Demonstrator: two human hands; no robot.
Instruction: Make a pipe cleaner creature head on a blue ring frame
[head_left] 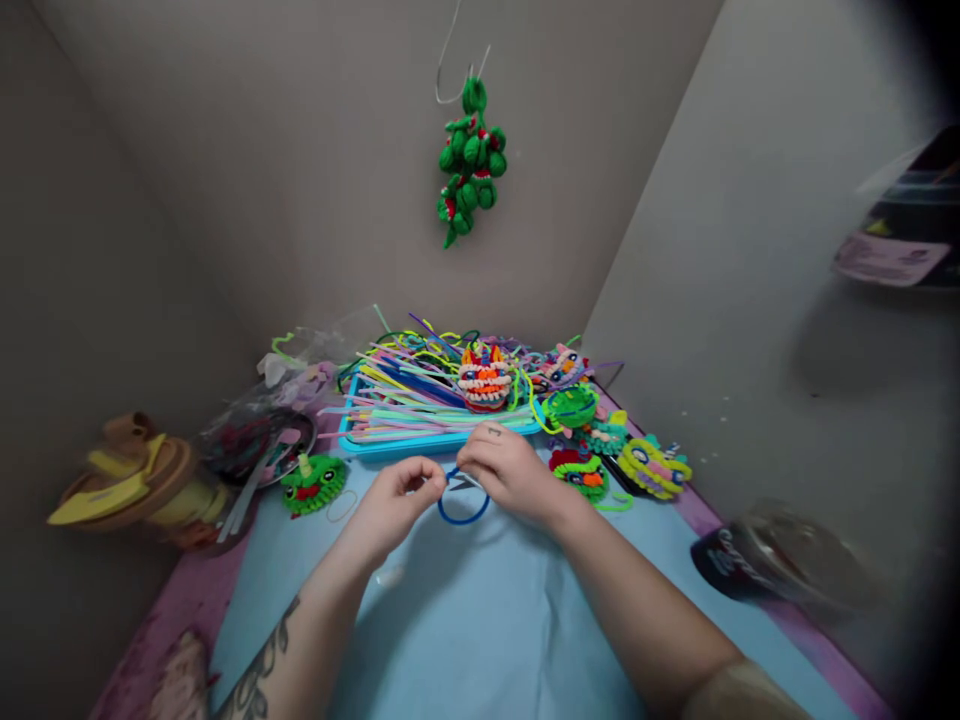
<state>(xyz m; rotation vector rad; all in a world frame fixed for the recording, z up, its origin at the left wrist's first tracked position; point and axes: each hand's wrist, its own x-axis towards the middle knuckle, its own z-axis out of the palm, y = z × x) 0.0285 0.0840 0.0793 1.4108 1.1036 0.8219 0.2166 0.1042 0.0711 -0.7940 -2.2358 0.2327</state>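
A blue pipe cleaner (463, 522), bent into a loop, hangs between my two hands above the light blue table cover. My left hand (405, 500) pinches one side of it between thumb and finger. On the other side, my right hand (510, 470) is closed on the same pipe cleaner near its top. Dark scissor blades (463, 482) show behind the loop. Just beyond my hands stands a blue tray (405, 446) heaped with pastel pipe cleaners (405, 395), and an orange and cream animal head (484, 380) made of pipe cleaners sits on it.
A green animal head (313, 484) lies left of my hands. Several more, including a yellow one (652, 468), lie to the right. At the far right is a dark cup (739, 560); a brown and yellow container (150, 485) stands left. A green bunch (472, 165) hangs ahead.
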